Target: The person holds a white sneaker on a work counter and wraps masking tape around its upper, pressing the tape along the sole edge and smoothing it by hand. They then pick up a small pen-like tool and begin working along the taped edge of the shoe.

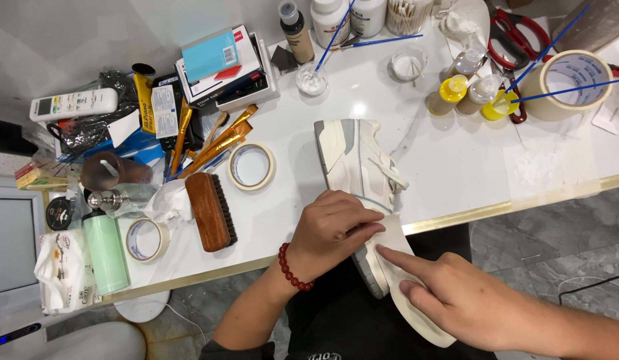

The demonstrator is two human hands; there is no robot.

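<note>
Shoe: cream and grey sneaker (357, 160), lying across the near edge of the white table (449, 167), toe away from the person, heel end overhanging toward the lap.
Left hand: left hand (329, 230) rests on the shoe's heel part, fingers curled down over it and gripping; a red bead bracelet (291, 269) sits on the wrist.
Right hand: right hand (456, 300) lies flat, index finger stretched out, tip pressing a strip of pale tape (406, 280) against the shoe's side; the other fingers are loosely bent and grip nothing.
Tape strip: runs from under the left fingers down along the sole edge, past the right hand.
Nearby, left: wooden brush (211, 211), tape roll (251, 165), second tape roll (147, 240), green bottle (106, 252).
Nearby, far side: yellow-capped bottles (449, 93), large tape roll (575, 83), red scissors (519, 33).
</note>
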